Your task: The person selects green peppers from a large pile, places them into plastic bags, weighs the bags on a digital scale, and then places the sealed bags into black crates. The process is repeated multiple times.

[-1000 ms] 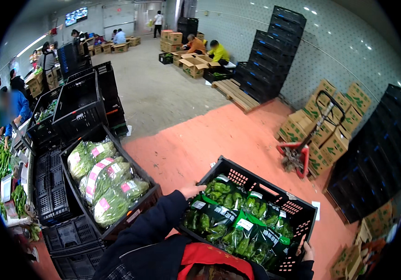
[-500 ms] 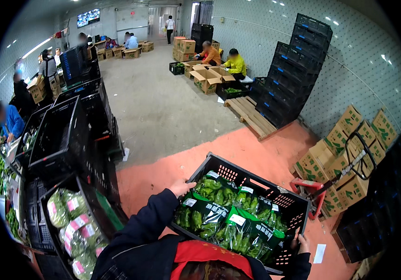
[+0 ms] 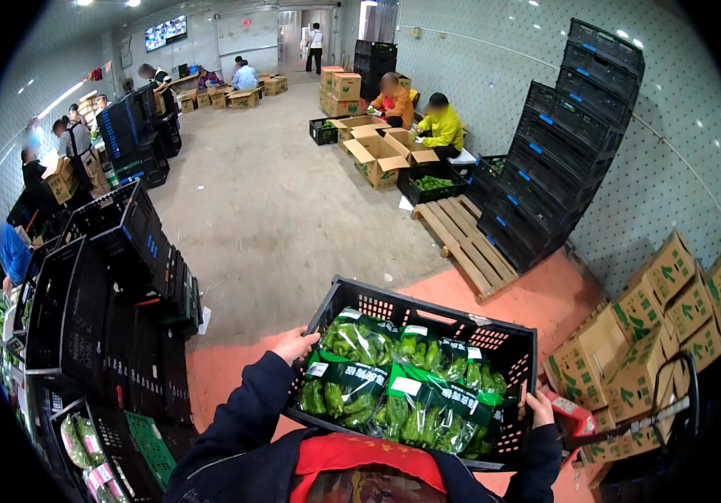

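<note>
Held in front of my body is a black plastic crate (image 3: 482, 329) with slotted walls. Inside lie several clear bags of green peppers (image 3: 415, 417) with dark green print and white labels. My left hand (image 3: 295, 344) is closed on the crate's left rim, thumb on top. At the opposite end, my right hand (image 3: 538, 408) is closed round the right rim, its fingers partly hidden by the crate wall. The crate sits slightly tilted over the red floor.
Stacked black crates (image 3: 101, 310) line the left, with packaged vegetables (image 3: 84, 444) below. At right stand a wooden pallet (image 3: 461, 243), a tall crate stack (image 3: 545, 159), cartons (image 3: 629, 360) and a red pallet jack (image 3: 570, 415). Two seated people (image 3: 440, 126) work beside open cartons (image 3: 375, 159).
I have moved forward with the crate: the left stacks slide back, and the pallet and seated people appear nearer. The crate has levelled and shifted slightly left in view. Both hands keep their hold.
</note>
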`<act>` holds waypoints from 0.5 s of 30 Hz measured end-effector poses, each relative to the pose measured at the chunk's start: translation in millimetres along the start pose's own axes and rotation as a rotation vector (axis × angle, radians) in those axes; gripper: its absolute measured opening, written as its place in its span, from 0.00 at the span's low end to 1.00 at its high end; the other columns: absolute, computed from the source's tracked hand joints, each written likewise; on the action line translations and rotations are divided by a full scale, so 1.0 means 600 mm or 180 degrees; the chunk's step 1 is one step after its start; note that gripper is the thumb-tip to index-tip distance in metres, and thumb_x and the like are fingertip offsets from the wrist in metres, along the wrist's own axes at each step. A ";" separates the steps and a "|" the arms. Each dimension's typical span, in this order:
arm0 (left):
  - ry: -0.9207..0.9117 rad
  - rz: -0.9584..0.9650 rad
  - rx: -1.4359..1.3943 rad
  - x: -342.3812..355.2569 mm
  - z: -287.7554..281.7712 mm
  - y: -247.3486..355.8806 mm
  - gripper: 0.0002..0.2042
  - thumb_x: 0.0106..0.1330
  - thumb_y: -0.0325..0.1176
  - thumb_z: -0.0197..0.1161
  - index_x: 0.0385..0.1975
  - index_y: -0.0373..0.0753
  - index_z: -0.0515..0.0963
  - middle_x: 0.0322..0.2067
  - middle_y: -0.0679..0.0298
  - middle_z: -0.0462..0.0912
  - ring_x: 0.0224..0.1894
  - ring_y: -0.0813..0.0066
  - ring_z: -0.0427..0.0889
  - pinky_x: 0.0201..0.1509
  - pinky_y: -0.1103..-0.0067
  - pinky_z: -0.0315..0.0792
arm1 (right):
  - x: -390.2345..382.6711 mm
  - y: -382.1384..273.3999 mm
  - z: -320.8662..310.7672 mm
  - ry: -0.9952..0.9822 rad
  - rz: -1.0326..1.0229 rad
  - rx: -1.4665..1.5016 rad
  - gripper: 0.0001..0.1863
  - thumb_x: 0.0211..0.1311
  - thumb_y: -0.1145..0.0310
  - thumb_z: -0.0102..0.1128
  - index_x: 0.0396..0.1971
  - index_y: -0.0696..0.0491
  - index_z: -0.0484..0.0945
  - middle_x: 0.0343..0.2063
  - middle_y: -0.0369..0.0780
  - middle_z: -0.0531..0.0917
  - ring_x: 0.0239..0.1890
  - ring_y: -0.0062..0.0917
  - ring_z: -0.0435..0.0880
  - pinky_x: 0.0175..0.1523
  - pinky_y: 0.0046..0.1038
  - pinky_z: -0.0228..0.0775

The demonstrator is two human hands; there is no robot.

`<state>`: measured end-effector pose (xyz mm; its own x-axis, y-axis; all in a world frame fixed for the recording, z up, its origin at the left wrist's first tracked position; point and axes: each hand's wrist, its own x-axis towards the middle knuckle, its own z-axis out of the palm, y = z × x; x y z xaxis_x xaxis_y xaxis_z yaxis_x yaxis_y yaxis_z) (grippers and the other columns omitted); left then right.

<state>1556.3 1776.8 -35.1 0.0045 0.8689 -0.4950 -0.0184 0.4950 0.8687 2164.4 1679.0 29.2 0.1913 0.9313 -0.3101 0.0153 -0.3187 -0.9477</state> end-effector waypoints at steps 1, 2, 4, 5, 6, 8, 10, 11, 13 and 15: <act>0.0083 -0.0077 0.0000 0.047 -0.006 0.008 0.15 0.67 0.40 0.62 0.40 0.31 0.73 0.23 0.69 0.71 0.21 0.82 0.68 0.23 0.82 0.63 | 0.054 -0.017 0.010 -0.0018 -0.0042 0.0001 0.17 0.64 0.65 0.59 0.47 0.59 0.73 0.24 0.39 0.78 0.19 0.21 0.75 0.25 0.24 0.70; 0.0160 -0.0157 0.0005 0.093 -0.008 0.019 0.15 0.67 0.39 0.62 0.39 0.31 0.73 0.23 0.68 0.72 0.21 0.82 0.68 0.23 0.81 0.63 | 0.104 -0.031 0.018 -0.0074 0.0045 -0.0028 0.17 0.64 0.65 0.59 0.47 0.59 0.73 0.24 0.39 0.78 0.19 0.22 0.75 0.25 0.25 0.70; 0.0098 -0.0083 -0.0039 0.187 0.008 0.070 0.15 0.67 0.39 0.62 0.38 0.31 0.72 0.23 0.67 0.72 0.20 0.81 0.68 0.23 0.81 0.63 | 0.213 -0.057 0.021 -0.0085 0.0154 -0.0025 0.18 0.64 0.65 0.59 0.48 0.60 0.73 0.24 0.40 0.79 0.19 0.23 0.76 0.25 0.26 0.70; 0.0060 -0.0046 -0.0056 0.236 0.020 0.099 0.15 0.67 0.39 0.62 0.38 0.31 0.72 0.23 0.66 0.73 0.20 0.81 0.68 0.22 0.81 0.63 | 0.271 -0.075 0.016 0.0016 0.0122 0.0031 0.18 0.63 0.65 0.60 0.49 0.59 0.72 0.23 0.40 0.78 0.18 0.23 0.75 0.25 0.26 0.70; 0.0074 0.0102 0.0089 0.289 0.014 0.122 0.15 0.67 0.39 0.62 0.38 0.31 0.72 0.23 0.66 0.73 0.19 0.80 0.68 0.22 0.80 0.63 | 0.306 -0.083 0.033 0.0012 0.0088 0.0016 0.18 0.63 0.65 0.60 0.49 0.59 0.72 0.23 0.40 0.78 0.18 0.23 0.75 0.24 0.26 0.70; 0.0098 -0.0018 0.0099 0.361 -0.004 0.148 0.16 0.67 0.41 0.63 0.37 0.31 0.72 0.22 0.67 0.72 0.20 0.79 0.68 0.22 0.79 0.62 | 0.362 -0.086 0.074 0.0111 0.0134 0.0081 0.18 0.63 0.66 0.59 0.50 0.58 0.71 0.23 0.40 0.78 0.18 0.22 0.75 0.23 0.25 0.69; 0.0020 0.0034 0.0078 0.450 0.008 0.206 0.18 0.66 0.43 0.63 0.38 0.31 0.72 0.23 0.67 0.72 0.21 0.79 0.67 0.23 0.79 0.61 | 0.441 -0.128 0.074 0.0155 0.0011 0.0057 0.17 0.64 0.66 0.59 0.49 0.58 0.71 0.23 0.40 0.78 0.18 0.21 0.75 0.23 0.25 0.69; -0.0007 0.0143 0.0087 0.498 0.015 0.233 0.18 0.66 0.43 0.63 0.38 0.31 0.72 0.23 0.66 0.72 0.21 0.79 0.68 0.23 0.79 0.61 | 0.481 -0.149 0.075 0.0175 -0.0049 0.0045 0.17 0.64 0.66 0.59 0.48 0.58 0.72 0.23 0.39 0.78 0.18 0.21 0.75 0.23 0.25 0.69; -0.0015 0.0113 0.0062 0.558 0.022 0.284 0.16 0.67 0.40 0.64 0.37 0.30 0.72 0.22 0.67 0.71 0.19 0.79 0.68 0.22 0.79 0.63 | 0.534 -0.180 0.093 0.0175 -0.0176 -0.0048 0.12 0.64 0.65 0.57 0.42 0.58 0.73 0.22 0.37 0.77 0.18 0.20 0.74 0.24 0.24 0.68; -0.0072 0.0107 0.0027 0.639 0.026 0.329 0.17 0.66 0.40 0.64 0.37 0.30 0.72 0.22 0.67 0.71 0.19 0.79 0.68 0.22 0.79 0.63 | 0.612 -0.200 0.094 0.0162 -0.0117 0.0047 0.14 0.64 0.65 0.59 0.43 0.58 0.73 0.23 0.39 0.78 0.19 0.21 0.74 0.24 0.25 0.68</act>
<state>1569.8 2207.5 -53.2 0.0267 0.8849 -0.4650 -0.0103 0.4654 0.8851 2177.3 2069.2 24.8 0.2406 0.9319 -0.2713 0.0088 -0.2816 -0.9595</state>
